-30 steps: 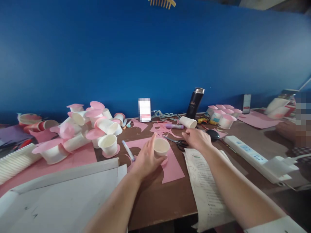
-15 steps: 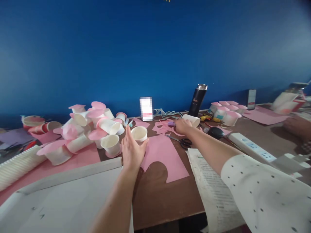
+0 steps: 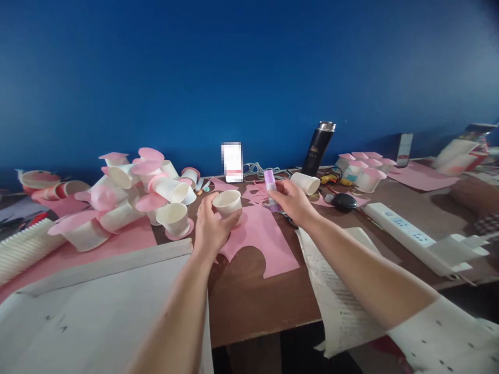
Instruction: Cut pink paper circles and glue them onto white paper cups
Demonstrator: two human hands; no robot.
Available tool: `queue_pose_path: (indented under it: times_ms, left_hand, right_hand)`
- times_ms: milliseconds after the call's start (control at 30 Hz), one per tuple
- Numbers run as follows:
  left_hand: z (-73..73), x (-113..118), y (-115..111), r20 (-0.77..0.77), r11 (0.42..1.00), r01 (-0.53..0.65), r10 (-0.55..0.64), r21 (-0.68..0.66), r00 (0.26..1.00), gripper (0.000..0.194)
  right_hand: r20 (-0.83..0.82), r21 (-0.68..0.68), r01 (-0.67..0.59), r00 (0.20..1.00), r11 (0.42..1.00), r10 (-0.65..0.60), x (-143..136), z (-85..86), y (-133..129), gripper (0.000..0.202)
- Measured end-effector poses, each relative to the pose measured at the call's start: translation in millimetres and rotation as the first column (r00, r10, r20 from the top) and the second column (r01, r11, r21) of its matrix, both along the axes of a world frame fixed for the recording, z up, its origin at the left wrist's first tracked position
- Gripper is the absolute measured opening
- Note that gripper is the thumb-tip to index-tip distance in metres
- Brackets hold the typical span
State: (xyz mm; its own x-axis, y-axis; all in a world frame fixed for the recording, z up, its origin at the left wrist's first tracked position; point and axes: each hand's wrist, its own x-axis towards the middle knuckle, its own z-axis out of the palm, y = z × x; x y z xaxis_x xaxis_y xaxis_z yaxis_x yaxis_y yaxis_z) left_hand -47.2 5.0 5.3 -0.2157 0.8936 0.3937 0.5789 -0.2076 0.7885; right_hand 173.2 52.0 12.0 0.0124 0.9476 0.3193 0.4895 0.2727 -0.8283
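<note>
My left hand [image 3: 213, 224] is wrapped round a white paper cup [image 3: 227, 201], held upright with its mouth facing up. In my right hand [image 3: 291, 201] is a purple glue stick [image 3: 270, 182], gripped upright between thumb and fingers. Below and between the hands lies a pink paper sheet [image 3: 268, 234] with a rounded piece cut out of its near edge. Pink scraps [image 3: 255, 193] are scattered behind it. Scissors, mostly covered by my right hand, show only a black handle [image 3: 290, 221]. Another white cup [image 3: 306, 183] lies on its side beyond my right wrist.
Several white cups with pink paper tops [image 3: 156, 189] are heaped at left, beside stacked cups [image 3: 23, 254] and a white box lid [image 3: 117, 317]. At right stand a black flask [image 3: 317, 150], a power strip [image 3: 401, 231] and more pink-topped cups [image 3: 368, 179]. A co-worker's hand [image 3: 473, 195] shows far right.
My right hand has picked the glue stick up from among the pink scraps and brought it nearer, upright. My left hand has closed more firmly round the cup. The view has shifted slightly.
</note>
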Motion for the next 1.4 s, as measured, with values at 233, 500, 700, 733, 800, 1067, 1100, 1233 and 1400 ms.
queue_pose_path:
  times_ms: [233, 500, 700, 733, 800, 1067, 1100, 1233, 1400]
  left_hand:
    - [-6.7, 6.7, -2.9, -0.044, 0.991, 0.130, -0.129, 0.013, 0.991, 0.085]
    - [-0.1, 13.7, -16.3, -0.448, 0.937, 0.349, -0.298, 0.033, 0.843, 0.055]
    - [-3.1, 16.2, -18.1, -0.602, 0.955, 0.296, -0.247, -0.018, 0.759, 0.057]
    - [-2.5, 16.5, -18.4, -0.608, 0.954, 0.301, -0.247, -0.014, 0.754, 0.057]
    - [-0.6, 16.7, -18.6, -0.596, 0.953, 0.302, -0.242, 0.001, 0.766, 0.059]
    - [10.3, 5.7, -7.7, 0.543, 0.945, 0.317, -0.225, -0.081, 0.809, 0.051]
    - [11.3, 4.5, -6.8, 0.673, 0.933, 0.350, -0.203, -0.089, 0.712, 0.049]
    - [12.5, 4.5, -6.7, 0.853, 0.915, 0.395, -0.141, -0.081, 0.502, 0.042]
    - [7.1, 9.1, -6.7, 0.789, 0.926, 0.378, -0.247, 0.020, 0.563, 0.046]
  right_hand:
    - [-0.204, 0.045, 0.085, 0.976, 0.995, -0.074, -0.3, -16.3, -19.8, 0.039]
    - [-0.404, 0.057, 0.072, 0.914, 0.996, -0.043, 0.4, -19.0, -20.4, 0.038]
    - [-0.533, -0.062, 0.004, 0.846, 0.998, -0.036, -4.8, -18.5, -21.5, 0.033]
    - [-0.580, -0.107, -0.043, 0.814, 0.993, -0.027, -5.5, -18.7, -21.6, 0.030]
    - [-0.679, -0.177, -0.143, 0.734, 0.974, -0.015, -6.7, -19.0, -22.3, 0.023]
    - [-0.787, -0.307, -0.266, 0.610, 0.914, -0.087, -9.4, -13.9, -25.1, 0.015]
    - [-0.792, -0.307, -0.272, 0.604, 0.912, -0.086, -9.2, -13.8, -24.7, 0.015]
    - [-0.787, -0.291, -0.275, 0.613, 0.917, -0.066, -7.7, -16.3, -22.7, 0.013]
    - [-0.685, -0.275, -0.252, 0.729, 0.928, -0.005, -9.6, -21.8, -23.6, 0.021]
